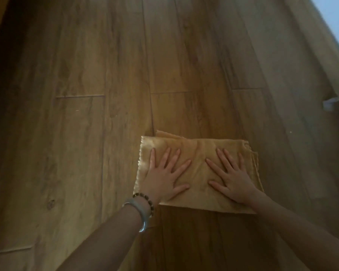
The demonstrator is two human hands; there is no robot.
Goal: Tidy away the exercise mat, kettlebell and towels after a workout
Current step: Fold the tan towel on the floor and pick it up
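Folded yellow towel (198, 173) on the wooden floor (86, 114): I am pressing it flat, left hand (164, 178) and right hand (233, 180) both spread, its long axis lying crosswise under both palms.

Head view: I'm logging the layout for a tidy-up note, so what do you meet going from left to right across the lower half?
Bare wooden floor → bracelets on the left wrist → left hand flat on the folded towel → right hand flat on the same towel.

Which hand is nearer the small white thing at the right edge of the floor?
Right. The right hand presses the towel's right half, nearer the white thing; the left hand presses the left half.
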